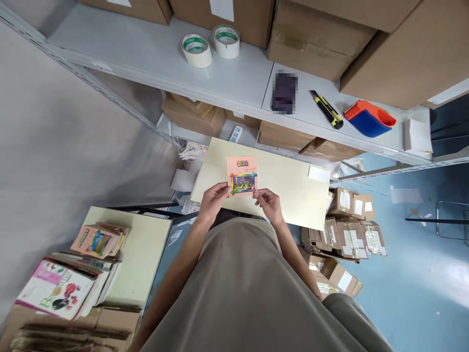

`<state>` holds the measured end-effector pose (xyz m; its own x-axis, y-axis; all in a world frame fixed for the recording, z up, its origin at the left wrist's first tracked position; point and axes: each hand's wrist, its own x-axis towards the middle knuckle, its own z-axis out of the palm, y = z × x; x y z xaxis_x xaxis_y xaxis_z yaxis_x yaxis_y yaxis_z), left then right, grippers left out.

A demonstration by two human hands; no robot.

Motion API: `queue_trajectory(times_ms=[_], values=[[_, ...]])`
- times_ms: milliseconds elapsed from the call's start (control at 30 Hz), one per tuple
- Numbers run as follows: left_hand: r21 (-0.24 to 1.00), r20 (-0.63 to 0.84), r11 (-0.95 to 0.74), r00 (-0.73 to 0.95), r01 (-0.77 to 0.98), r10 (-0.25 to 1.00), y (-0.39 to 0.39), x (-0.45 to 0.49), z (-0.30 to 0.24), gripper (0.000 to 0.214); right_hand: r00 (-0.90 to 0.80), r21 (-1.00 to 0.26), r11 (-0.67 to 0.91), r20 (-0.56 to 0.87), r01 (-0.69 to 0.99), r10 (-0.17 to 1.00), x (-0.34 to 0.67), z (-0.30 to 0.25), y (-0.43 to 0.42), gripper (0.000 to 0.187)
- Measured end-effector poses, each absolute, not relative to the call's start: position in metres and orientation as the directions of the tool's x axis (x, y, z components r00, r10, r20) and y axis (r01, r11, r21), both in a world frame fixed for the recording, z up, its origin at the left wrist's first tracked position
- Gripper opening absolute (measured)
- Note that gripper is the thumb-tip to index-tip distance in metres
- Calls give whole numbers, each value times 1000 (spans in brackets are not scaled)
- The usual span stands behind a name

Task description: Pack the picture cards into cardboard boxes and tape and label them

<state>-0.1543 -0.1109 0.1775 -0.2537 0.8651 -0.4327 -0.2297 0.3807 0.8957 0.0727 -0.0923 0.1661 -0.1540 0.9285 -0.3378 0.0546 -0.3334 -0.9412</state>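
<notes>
light: bright, even | shadows: soft | edges: wide-angle warp | blur: pixelated patch on shelf (234,83)
</notes>
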Motion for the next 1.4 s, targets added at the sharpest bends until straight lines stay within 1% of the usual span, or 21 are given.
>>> queue_trajectory(times_ms=[100, 167, 233, 300, 367, 467, 533, 600, 667, 767, 833, 900, 967, 1000, 1067, 1167, 1267, 1333, 1400], values=[[896, -435, 383, -264, -225, 861, -108, -146, 174, 73, -86, -939, -310, -324, 149, 942, 75, 161, -91, 45], [890, -452, 408, -279, -203, 847, -107, -140, 170, 71, -20, -940, -230, -243, 251, 970, 75, 160, -88, 42], [887, -461, 430, -301, -167, 834, -106, -133, 168, 69, -4, -938, -138, -147, 317, 989, 74, 161, -84, 39], [898, -439, 424, -310, -117, 843, -106, -126, 170, 65, -50, -943, -109, -131, 316, 990, 70, 165, -80, 38], [920, -389, 385, -288, -70, 875, -108, -117, 175, 59, -98, -945, -145, -180, 293, 979, 63, 171, -78, 38], [954, -277, 295, -240, 42, 930, -111, -104, 188, 46, -129, -940, -189, -233, 283, 964, 51, 179, -76, 40], [962, -199, 235, -232, 139, 952, -111, -99, 195, 38, -130, -946, -186, -226, 266, 965, 46, 184, -72, 41], [967, -138, 179, -219, 179, 966, -109, -98, 201, 35, -139, -958, -184, -218, 221, 966, 46, 187, -65, 43], [976, -94, 131, -207, 174, 974, -105, -102, 203, 37, -164, -967, -207, -231, 150, 959, 52, 191, -58, 49], [975, -91, 148, -310, 165, 946, -98, -114, 203, 51, -190, -965, -259, -264, 51, 946, 65, 196, -50, 60], [973, -177, 218, -346, 83, 921, -95, -124, 203, 64, -203, -962, -274, -271, 11, 941, 72, 200, -49, 62], [954, -300, 294, -252, -60, 920, -93, -132, 202, 70, -223, -958, -284, -273, -19, 936, 76, 205, -49, 63], [920, -378, 357, -129, -161, 917, -94, -136, 203, 70, -242, -956, -291, -272, -46, 931, 75, 207, -51, 63], [909, -397, 375, -106, -184, 912, -95, -136, 204, 69, -251, -955, -290, -266, -63, 931, 74, 208, -52, 62], [904, -409, 381, -135, -194, 902, -97, -136, 205, 67, -264, -952, -286, -251, -105, 931, 72, 207, -53, 57], [915, -389, 354, -191, -192, 901, -100, -134, 204, 62, -280, -947, -289, -242, -142, 929, 69, 202, -54, 52], [926, -365, 329, -216, -187, 906, -102, -134, 203, 56, -263, -951, -296, -262, -95, 929, 68, 193, -52, 60], [936, -345, 312, -246, -165, 906, -102, -134, 202, 55, -195, -958, -281, -265, -56, 944, 68, 187, -51, 67], [945, -327, 305, -289, -121, 900, -103, -134, 201, 55, -124, -967, -252, -248, -22, 961, 69, 182, -50, 67]])
